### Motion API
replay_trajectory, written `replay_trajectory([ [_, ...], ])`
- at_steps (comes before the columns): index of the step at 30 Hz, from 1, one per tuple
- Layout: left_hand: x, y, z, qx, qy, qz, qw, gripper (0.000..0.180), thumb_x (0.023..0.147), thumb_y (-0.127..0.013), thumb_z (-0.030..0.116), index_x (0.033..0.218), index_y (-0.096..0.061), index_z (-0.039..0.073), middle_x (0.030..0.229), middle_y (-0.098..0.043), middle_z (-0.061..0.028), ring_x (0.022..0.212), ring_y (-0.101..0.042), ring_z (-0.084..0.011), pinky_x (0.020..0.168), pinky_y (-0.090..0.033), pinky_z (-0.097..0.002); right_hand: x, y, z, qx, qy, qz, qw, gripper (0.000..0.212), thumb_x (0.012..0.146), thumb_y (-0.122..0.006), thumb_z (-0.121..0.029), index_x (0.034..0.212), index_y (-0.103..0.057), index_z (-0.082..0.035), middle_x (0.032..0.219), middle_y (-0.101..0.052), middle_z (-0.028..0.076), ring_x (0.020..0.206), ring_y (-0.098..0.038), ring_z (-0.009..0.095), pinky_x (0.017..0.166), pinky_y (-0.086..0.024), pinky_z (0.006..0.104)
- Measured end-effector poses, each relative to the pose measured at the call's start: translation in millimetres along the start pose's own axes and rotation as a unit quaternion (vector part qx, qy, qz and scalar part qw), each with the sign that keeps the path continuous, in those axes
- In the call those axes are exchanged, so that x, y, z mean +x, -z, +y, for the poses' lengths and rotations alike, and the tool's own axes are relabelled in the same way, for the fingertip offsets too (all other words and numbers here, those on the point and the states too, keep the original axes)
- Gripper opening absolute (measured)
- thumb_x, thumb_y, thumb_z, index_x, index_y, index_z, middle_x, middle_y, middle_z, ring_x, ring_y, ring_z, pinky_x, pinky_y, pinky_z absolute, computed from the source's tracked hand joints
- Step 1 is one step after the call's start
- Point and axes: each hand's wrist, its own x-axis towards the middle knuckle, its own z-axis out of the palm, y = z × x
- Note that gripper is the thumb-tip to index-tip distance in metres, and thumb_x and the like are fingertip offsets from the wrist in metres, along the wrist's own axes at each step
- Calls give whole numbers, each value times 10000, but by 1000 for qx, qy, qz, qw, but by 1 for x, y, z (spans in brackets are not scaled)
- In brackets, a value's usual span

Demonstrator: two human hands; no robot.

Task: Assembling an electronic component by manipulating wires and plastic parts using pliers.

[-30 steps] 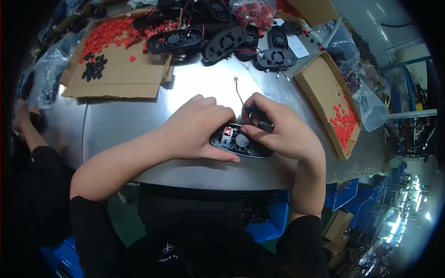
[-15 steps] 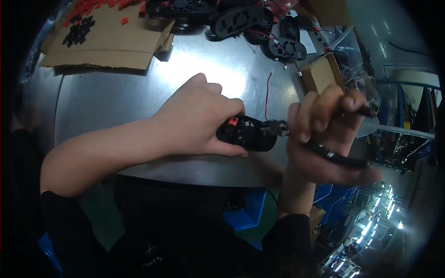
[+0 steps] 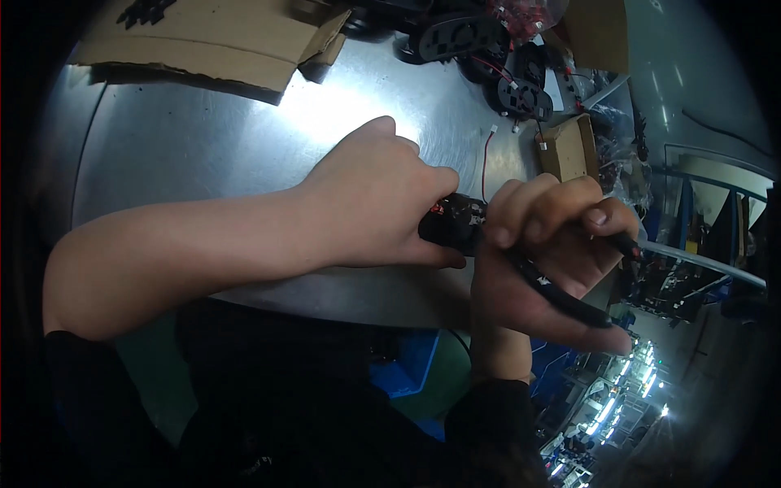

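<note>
My left hand [image 3: 370,195] is closed around a black plastic housing [image 3: 447,232], held over the metal table. A small red part [image 3: 438,209] shows on the housing beside my index finger. My right hand [image 3: 537,244] grips a pair of pliers with black handles [image 3: 561,302], which are spread apart. The fingers lie over one handle and the thumb runs along the other. The jaws point left toward the right end of the housing. My fingers hide most of the jaws, so I cannot tell whether they touch it.
A cardboard tray [image 3: 195,61] with black pieces lies at the far left of the metal table [image 3: 195,154]. Black oval fan housings [image 3: 460,37] with wires are heaped at the back. A loose red wire [image 3: 487,159] and a small open carton [image 3: 569,150] are behind my right hand.
The view has shifted, so the tray sits higher and is partly cut off. The pliers and my right hand are closer to the housing, covering more of its right end.
</note>
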Motion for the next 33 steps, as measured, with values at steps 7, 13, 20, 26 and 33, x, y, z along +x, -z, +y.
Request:
replay_trajectory([
  [7, -2, 0, -1, 16, 14, -19, 1000, 553, 793, -773, 634, 916, -673, 104, 715, -709, -60, 725, -700, -273, 815, -472, -378, -2, -4, 6, -28, 4, -3, 1000, 969, 788, -539, -931, 1206, -459, -61, 858, -495, 107, 653, -525, 203, 561, -438, 324],
  [13, -1, -2, -1, 8, 19, -7, 1000, 603, 782, -790, 629, 974, -628, 81, 705, -700, -93, 712, -695, -302, 818, -473, -387, 0, -3, 5, -80, 20, -72, 994, 1019, 782, -507, -951, 1217, -470, -30, 920, -552, 156, 732, -599, 256, 663, -532, 384],
  [20, -2, -5, -3, 50, 19, 41, 998, 658, 752, -796, 669, 974, -670, 62, 783, -712, -97, 827, -700, -290, 839, -470, -395, 9, -33, -14, -35, -169, 46, 984, 1052, 845, -449, -890, 1281, -535, 63, 964, -570, 177, 884, -599, 310, 807, -508, 419],
  [26, -1, -2, -6, 53, 3, 38, 998, 668, 740, -776, 710, 908, -739, 65, 902, -712, -77, 1017, -625, -249, 897, -451, -382, 12, -16, 2, -24, -104, -52, 993, 1134, 784, -437, -967, 1237, -538, 67, 927, -550, 159, 736, -559, 232, 642, -468, 344],
  [33, -2, -2, -11, 45, -51, 37, 997, 685, 744, -776, 686, 946, -751, 32, 1035, -670, -96, 1111, -563, -248, 931, -443, -383, 10, -16, 6, -42, -48, -77, 995, 1219, 666, -450, -1040, 1201, -552, 50, 918, -537, 130, 700, -530, 181, 606, -439, 312],
])
